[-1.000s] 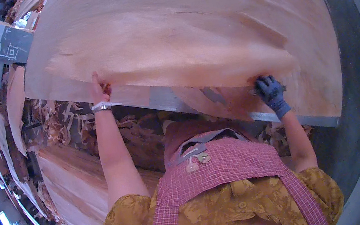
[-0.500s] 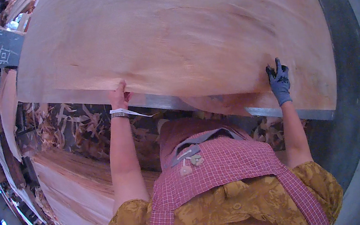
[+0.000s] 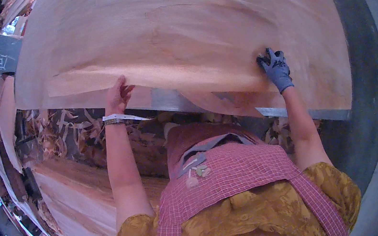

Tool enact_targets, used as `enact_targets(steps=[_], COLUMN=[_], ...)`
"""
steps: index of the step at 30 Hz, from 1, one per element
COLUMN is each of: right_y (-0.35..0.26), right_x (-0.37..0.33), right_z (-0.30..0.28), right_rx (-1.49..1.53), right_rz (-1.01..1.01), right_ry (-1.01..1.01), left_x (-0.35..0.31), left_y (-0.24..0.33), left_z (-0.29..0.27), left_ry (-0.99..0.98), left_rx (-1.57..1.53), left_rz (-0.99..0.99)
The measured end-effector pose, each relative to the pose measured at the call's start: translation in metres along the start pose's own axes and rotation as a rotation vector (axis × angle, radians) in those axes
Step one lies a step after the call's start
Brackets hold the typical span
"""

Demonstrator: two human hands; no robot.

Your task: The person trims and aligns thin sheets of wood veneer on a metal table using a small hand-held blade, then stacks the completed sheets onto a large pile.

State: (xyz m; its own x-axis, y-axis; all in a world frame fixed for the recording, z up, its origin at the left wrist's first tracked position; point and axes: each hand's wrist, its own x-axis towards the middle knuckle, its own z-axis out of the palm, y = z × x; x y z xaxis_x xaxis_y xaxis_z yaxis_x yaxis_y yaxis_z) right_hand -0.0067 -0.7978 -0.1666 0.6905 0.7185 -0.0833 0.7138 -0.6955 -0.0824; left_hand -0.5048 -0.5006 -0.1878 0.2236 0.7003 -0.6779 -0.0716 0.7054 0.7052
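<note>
A large, thin pinkish-tan wood veneer sheet (image 3: pixel 177 37) lies before me, its near edge bowed up in a long ridge between my hands. My bare left hand (image 3: pixel 119 96) is at that near edge, thumb stretched forward and fingers loosely bent and apart. A bracelet and a white strip (image 3: pixel 123 117) circle its wrist. Farther right, my right hand (image 3: pixel 277 69), in a grey-blue glove with dark fingertips, rests on top of the veneer with bent, spread fingers. Under the raised edge, more veneer and a grey metal edge strip (image 3: pixel 169 100) show.
Veneer scraps (image 3: pixel 77 129) litter the gap in front of my checked apron (image 3: pixel 234 164). A stack of veneer sheets (image 3: pixel 72 197) lies at the lower left. At the upper left is a grey block (image 3: pixel 1 52) with chalk marks. A dark surface (image 3: pixel 361 69) borders the right side.
My right hand has slid forward and left across the veneer. The left hand has shifted slightly left and forward, its fingers looser. The sheet's near edge bows up more.
</note>
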Motion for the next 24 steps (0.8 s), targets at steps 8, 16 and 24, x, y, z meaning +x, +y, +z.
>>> enact_targets(steps=[8, 16, 24], right_y=[0.021, 0.000, -0.006], right_x=[0.020, 0.021, 0.013], right_z=[0.000, 0.018, 0.028], right_rx=[0.018, 0.102, 0.079], right_rz=[0.016, -0.075, -0.158], right_ry=[0.027, 0.087, 0.089], left_x=[-0.008, 0.017, -0.005], left_y=[-0.023, -0.040, -0.054], left_z=[0.000, -0.023, -0.034], left_ry=[0.065, 0.192, 0.289], left_rx=[0.116, 0.169, 0.253], left_rz=[0.054, 0.093, 0.101])
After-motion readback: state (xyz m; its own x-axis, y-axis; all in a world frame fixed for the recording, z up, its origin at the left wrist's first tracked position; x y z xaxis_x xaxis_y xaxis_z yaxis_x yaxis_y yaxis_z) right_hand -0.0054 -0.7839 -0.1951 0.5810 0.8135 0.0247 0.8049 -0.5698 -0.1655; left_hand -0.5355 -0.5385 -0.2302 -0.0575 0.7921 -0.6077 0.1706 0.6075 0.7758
